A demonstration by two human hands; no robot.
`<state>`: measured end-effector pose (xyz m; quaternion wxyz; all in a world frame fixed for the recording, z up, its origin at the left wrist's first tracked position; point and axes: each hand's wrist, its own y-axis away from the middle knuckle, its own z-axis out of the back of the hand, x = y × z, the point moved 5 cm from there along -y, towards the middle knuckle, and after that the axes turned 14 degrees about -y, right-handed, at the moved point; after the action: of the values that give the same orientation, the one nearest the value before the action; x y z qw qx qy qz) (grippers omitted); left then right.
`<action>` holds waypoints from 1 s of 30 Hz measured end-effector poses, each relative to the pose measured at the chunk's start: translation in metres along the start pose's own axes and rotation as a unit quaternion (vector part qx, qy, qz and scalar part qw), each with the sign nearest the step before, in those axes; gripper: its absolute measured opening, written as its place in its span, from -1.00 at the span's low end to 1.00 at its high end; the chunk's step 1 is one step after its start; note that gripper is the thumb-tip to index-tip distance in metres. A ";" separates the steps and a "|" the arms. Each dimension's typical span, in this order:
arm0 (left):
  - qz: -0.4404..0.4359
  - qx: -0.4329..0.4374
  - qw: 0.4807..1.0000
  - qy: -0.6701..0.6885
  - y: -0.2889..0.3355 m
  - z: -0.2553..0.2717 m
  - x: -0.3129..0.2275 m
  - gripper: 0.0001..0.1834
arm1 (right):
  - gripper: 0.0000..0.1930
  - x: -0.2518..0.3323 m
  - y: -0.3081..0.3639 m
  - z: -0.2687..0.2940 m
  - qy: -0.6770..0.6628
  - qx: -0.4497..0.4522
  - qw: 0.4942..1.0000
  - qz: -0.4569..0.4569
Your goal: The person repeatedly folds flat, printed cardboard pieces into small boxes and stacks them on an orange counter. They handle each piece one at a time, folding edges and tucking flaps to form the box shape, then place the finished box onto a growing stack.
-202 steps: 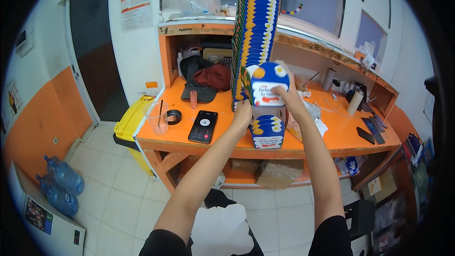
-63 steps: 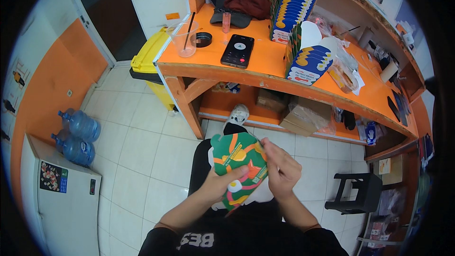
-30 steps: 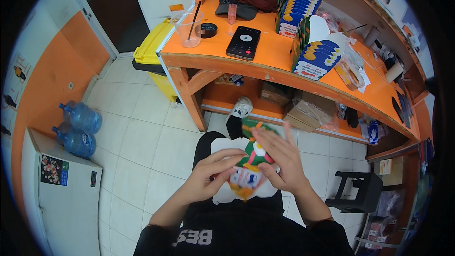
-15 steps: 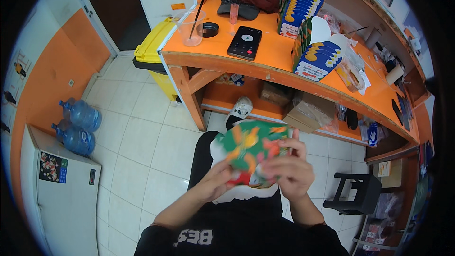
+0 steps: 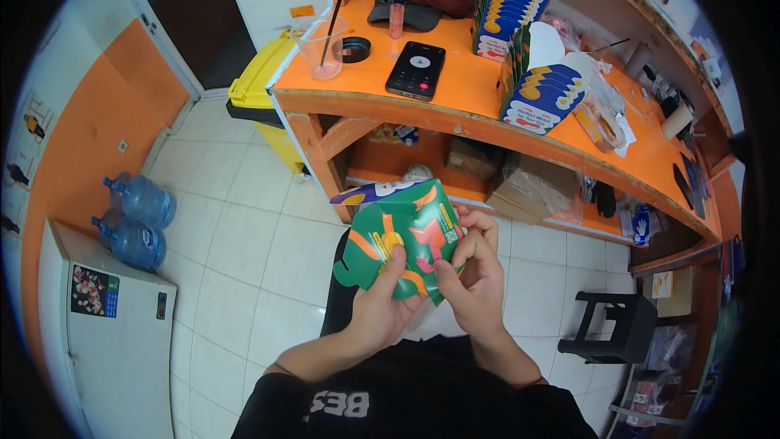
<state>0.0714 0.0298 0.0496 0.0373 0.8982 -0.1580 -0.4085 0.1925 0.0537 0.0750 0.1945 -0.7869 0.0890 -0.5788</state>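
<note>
Above my lap I hold a green cardboard food box (image 5: 410, 232), printed with orange, yellow and pink shapes and partly folded. Its blue-and-white side panel shows along the far edge, and a rounded green flap sticks out at the left. My left hand (image 5: 380, 309) grips the lower left of the box, thumb pressed on the printed face. At the right edge my right hand (image 5: 473, 280) pinches the card between thumb and bent fingers. White card shows below the box, between my wrists. On the orange desk stand nested folded boxes (image 5: 543, 97) and a tall stack of similar boxes (image 5: 520, 4).
The orange desk (image 5: 325, 91) bears a phone (image 5: 416, 71), a clear plastic cup with a straw (image 5: 323, 55), a roll of black tape (image 5: 356, 49) and a cap (image 5: 398, 0). A yellow bin (image 5: 264, 81) stands left of it, a black stool (image 5: 605, 327) at right, water jugs (image 5: 138, 219) far left.
The box has turned and tilted, so its blue side panel now shows at the far edge. My left thumb has moved onto the green face, and my right hand now pinches the right edge.
</note>
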 end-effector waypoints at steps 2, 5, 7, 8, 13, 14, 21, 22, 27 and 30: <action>-0.018 0.039 0.999 0.019 -0.002 -0.001 -0.001 -0.56 | -0.82 -0.001 0.000 0.000 0.021 -0.025 0.999 0.009; 0.004 -0.012 0.997 -0.077 -0.003 0.003 0.015 -0.52 | -0.80 -0.003 0.002 0.001 0.050 -0.117 0.991 0.035; -0.046 0.001 0.983 -0.179 -0.003 0.001 0.023 -0.53 | -0.79 -0.003 0.001 0.004 0.103 -0.172 0.978 0.062; -0.042 -0.006 0.973 -0.228 -0.004 0.003 0.028 -0.53 | -0.78 -0.002 -0.001 0.005 0.160 -0.180 0.968 0.075; -0.053 0.059 0.951 -0.298 -0.004 0.017 0.022 -0.49 | -0.61 -0.018 -0.017 0.016 0.213 -0.115 0.965 -0.102; -0.044 0.061 0.951 -0.299 -0.008 0.021 0.017 -0.48 | -0.52 -0.014 -0.022 0.014 0.237 -0.062 0.967 -0.064; 0.186 0.238 0.953 -0.032 -0.035 0.026 -0.020 -0.25 | -0.25 -0.018 -0.023 0.020 0.119 0.371 0.915 -0.104; 0.212 0.287 0.934 0.010 -0.032 0.023 -0.023 -0.21 | -0.28 -0.020 -0.025 0.033 0.108 0.303 0.940 -0.116; -0.047 0.187 0.825 -0.532 -0.017 0.031 -0.016 -0.48 | -0.45 -0.052 -0.015 0.091 -0.062 -0.178 0.952 -0.242; -0.106 0.082 0.830 -0.542 -0.011 0.039 -0.011 -0.54 | -0.51 -0.053 -0.011 0.079 0.048 -0.213 0.962 -0.164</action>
<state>0.0389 0.0457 0.0295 -0.1717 0.5438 -0.0892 -0.8166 0.2498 0.0992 0.0129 -0.0796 -0.7854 0.0893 -0.6073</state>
